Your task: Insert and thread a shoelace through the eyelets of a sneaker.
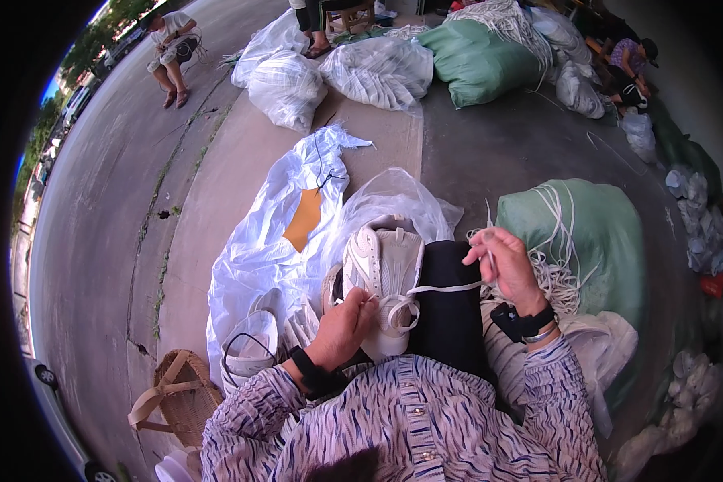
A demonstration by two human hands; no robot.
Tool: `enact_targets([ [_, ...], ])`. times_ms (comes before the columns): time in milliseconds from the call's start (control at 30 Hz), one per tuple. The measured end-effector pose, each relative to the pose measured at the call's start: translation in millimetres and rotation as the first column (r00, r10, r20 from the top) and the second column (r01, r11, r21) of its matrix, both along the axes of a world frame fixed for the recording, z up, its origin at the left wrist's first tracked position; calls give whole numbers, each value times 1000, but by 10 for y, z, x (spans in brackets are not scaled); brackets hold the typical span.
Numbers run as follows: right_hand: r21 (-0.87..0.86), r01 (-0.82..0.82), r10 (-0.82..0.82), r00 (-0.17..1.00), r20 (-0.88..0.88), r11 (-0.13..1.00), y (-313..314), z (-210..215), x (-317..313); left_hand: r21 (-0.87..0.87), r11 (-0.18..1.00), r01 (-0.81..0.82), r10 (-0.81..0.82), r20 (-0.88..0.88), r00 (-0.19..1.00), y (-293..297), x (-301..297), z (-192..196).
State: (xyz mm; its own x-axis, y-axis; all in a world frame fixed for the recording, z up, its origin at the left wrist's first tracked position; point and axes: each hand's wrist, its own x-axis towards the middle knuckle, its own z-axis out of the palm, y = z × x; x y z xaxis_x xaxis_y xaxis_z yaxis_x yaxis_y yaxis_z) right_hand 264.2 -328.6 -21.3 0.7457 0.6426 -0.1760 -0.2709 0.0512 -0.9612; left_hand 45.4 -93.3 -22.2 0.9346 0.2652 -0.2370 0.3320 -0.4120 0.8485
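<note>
A white and beige sneaker (384, 273) rests on my lap over dark trousers (450, 321), its lace partly threaded. My left hand (344, 328) is closed at the sneaker's side, with a bit of white lace at the fingertips. Raised to the right of the shoe, my right hand (506, 265) pinches a white shoelace (450, 287) that stretches across from the sneaker. A thin lace end sticks up above those fingers. Loose lace loops lie over the front of the shoe.
More pale shoes (251, 345) sit at my left on a white plastic sheet (249, 241), near a woven basket (186, 394). A green sack (594, 233) with a bundle of white laces (558, 281) stands right. Stuffed bags (377, 72) and seated people (173, 48) are farther off.
</note>
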Motion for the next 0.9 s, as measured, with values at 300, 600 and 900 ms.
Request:
enact_targets([
  [300,-620,-759,948,308,-75,197,279,359,-746,154,988,-17,-29,287,958,121,107,-1],
  [600,-157,-161,163,987,-2,974,507,234,-400,177,974,144,-167,126,978,127,122,-4],
  [900,-146,-277,262,958,-113,950,1148,255,-601,89,996,-14,-4,203,979,52,58,-92],
])
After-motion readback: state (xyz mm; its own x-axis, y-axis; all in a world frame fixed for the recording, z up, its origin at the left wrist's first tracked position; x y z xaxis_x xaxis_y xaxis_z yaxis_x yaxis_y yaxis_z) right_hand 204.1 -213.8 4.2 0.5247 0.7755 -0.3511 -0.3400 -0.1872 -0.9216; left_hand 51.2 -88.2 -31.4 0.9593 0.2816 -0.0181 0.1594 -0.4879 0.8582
